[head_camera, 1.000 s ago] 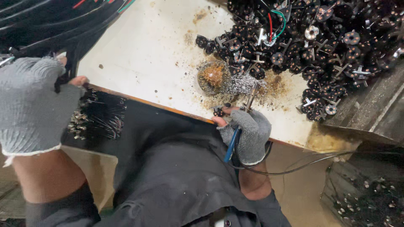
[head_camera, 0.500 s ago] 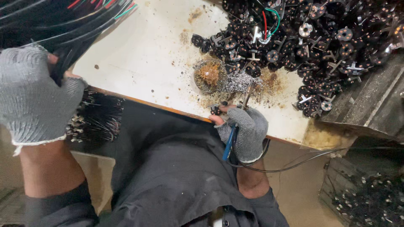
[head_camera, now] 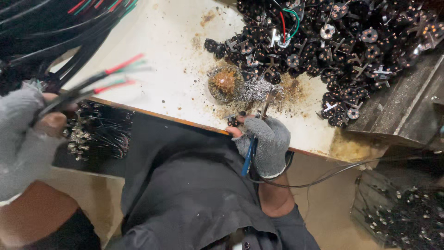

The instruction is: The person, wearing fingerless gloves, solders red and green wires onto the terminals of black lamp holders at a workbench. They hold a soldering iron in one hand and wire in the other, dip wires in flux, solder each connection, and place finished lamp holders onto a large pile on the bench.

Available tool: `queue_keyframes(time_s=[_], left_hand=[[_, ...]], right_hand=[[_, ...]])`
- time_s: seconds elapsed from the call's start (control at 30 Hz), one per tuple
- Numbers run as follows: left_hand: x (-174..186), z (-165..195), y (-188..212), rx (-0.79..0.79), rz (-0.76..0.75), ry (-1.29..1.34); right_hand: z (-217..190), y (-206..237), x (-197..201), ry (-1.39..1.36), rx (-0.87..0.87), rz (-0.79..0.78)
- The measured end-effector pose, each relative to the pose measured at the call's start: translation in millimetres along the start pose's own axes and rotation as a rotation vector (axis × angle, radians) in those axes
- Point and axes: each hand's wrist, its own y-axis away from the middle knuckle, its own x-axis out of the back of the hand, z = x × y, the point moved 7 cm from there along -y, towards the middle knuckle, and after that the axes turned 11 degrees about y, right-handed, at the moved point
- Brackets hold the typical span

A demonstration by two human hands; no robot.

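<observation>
Right hand [head_camera: 263, 146] gripping blue-handled soldering iron [head_camera: 259, 129], tip near rusty sponge pad [head_camera: 224, 82] on tabletop [head_camera: 152, 55]. Left hand [head_camera: 25, 134] closed on cable [head_camera: 88, 85], left of pad. Risk: blurred cable whips into hot tip; fingerless gloves leave fingertips exposed.

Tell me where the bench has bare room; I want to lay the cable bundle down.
The free patch is the pale bench top between the black cable bundle at upper left and the rusty round lump. Right of it is crowded: black plug parts piled deep, metal shavings beside the right hand.
</observation>
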Motion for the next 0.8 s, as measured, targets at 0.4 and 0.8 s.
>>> queue_keyframes(time_s=[0.4, 0.8], left_hand=[[-183, 46, 7, -0.337, -0.447, 0.291], [-155, 44, 12, -0.317, -0.162, 0.34]], right_hand=[[-3, 32, 27, -0.54, -0.51, -0.195], [6, 55, 2, -0.681, -0.594, -0.014]])
